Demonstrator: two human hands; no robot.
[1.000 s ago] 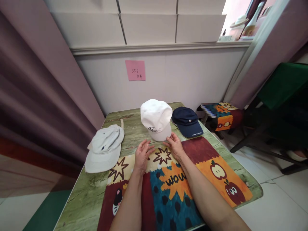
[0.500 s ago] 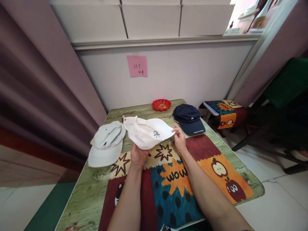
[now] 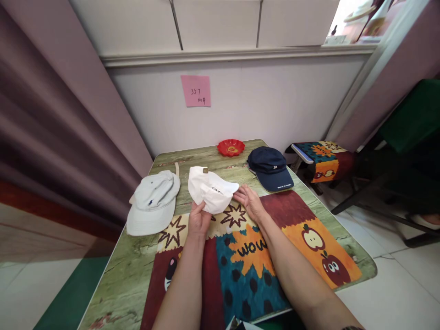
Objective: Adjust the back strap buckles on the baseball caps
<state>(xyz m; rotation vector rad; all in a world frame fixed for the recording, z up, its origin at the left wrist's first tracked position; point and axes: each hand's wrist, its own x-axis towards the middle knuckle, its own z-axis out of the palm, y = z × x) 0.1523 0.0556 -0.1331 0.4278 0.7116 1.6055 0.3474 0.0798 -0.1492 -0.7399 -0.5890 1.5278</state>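
Note:
A white baseball cap (image 3: 209, 190) is held up over the table, tilted so that its brim points right and its strap buckle shows on top. My left hand (image 3: 198, 222) grips the lower left of its crown, thumb on the outside. By the brim's tip, my right hand (image 3: 250, 201) has its fingers stretched out, some partly behind the brim; whether they touch it I cannot tell. A light grey cap (image 3: 153, 201) with a small dark logo lies to the left. On the right rests a navy cap (image 3: 271, 167), brim toward me.
A red scalloped dish (image 3: 231, 147) stands at the table's back edge. The patterned mat (image 3: 227, 275) covers the front of the wood-print table (image 3: 113, 275). A pink note (image 3: 195, 90) is stuck on the wall behind. Beyond the right side is a small covered stool (image 3: 325, 160).
The white cap has turned, so its lettering is mostly hidden and its buckle faces up. My right hand's fingers have loosened from the brim's tip and spread. The left hand keeps its hold.

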